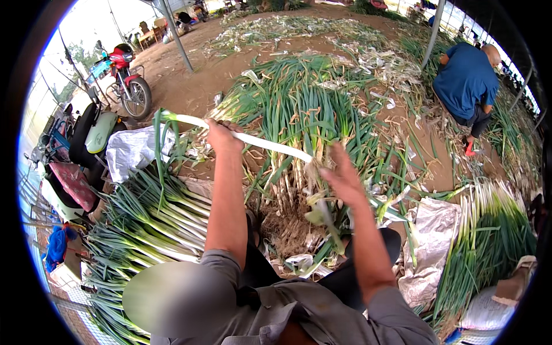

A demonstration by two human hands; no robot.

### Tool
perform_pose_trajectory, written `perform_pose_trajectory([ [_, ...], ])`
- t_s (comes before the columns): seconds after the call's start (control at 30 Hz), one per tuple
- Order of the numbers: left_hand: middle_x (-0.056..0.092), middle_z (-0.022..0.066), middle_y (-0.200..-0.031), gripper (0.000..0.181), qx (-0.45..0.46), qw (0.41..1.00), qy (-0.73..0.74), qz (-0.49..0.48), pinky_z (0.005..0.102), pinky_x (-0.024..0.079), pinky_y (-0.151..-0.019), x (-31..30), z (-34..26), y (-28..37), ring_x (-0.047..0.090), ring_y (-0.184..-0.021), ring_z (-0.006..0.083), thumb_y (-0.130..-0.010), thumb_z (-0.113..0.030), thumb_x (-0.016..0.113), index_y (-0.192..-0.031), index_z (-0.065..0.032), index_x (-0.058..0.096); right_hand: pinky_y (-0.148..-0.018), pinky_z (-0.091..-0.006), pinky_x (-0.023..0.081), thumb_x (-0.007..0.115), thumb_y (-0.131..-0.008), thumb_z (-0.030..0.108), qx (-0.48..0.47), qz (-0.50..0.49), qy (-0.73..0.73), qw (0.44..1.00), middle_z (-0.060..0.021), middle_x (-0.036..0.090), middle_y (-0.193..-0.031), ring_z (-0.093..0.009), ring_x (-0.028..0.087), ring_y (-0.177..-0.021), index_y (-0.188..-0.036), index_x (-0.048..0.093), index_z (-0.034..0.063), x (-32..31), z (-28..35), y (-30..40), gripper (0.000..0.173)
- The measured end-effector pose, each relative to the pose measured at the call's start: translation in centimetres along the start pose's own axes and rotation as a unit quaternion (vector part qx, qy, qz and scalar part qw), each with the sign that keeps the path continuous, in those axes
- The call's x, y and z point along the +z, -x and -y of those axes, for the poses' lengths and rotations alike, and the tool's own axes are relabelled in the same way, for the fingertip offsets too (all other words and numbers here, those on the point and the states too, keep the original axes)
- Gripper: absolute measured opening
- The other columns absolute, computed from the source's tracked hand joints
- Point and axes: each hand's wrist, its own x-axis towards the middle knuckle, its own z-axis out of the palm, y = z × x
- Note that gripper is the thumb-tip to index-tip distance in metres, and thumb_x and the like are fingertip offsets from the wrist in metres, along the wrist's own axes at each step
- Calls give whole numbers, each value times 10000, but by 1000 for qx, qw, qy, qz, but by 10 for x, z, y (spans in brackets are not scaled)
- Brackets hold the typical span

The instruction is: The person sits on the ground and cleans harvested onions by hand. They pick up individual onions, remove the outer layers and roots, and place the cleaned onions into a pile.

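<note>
My left hand is closed around the pale stalk of a long green onion, which slants down to the right, its green leaves drooping at the left. Near the root end, my right hand is blurred, its fingers apart; loose peeled leaves hang just below it. Whether it touches them cannot be told. Before me lies a heap of untrimmed green onions, roots towards me, with soil on them. Cleaned green onions lie in a thick row at my left, and another bundle lies at the right.
A person in a blue shirt bends down at the upper right. A red motorcycle and a pale green scooter stand at the left. Woven sacks lie at both sides. Metal poles rise from the ground, which bears scattered peelings.
</note>
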Motion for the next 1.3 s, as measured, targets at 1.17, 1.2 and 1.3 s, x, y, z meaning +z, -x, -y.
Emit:
perform_pose_trajectory([
  [1.17, 512, -1, -639, 460, 204, 403, -874, -177, 291, 387, -429, -349, -351, 230, 418, -475, 131, -980, -586, 482, -898, -146, 589, -716, -477, 567, 670, -933, 236, 232, 415, 442, 761, -197, 718, -975, -317, 705, -797, -1144, 683, -42, 57, -157, 32, 349],
  [1.2, 533, -15, -684, 410, 198, 401, -863, -233, 257, 379, -428, -347, -378, 228, 418, -492, 113, -984, -538, 516, -870, -150, 589, -678, -461, 572, 673, -931, 227, 199, 430, 463, 749, -197, 717, -978, -310, 706, -784, -1156, 678, -48, 46, -186, 23, 355],
  [1.3, 627, 65, -682, 461, 238, 473, -753, -391, 388, 468, -513, -373, -460, 234, 610, -591, 202, -987, -547, 516, -896, -106, 616, -616, -447, 546, 680, -912, 195, 236, 405, 470, 748, -188, 718, -901, -307, 700, -758, -1125, 697, -29, 50, -221, 18, 310],
])
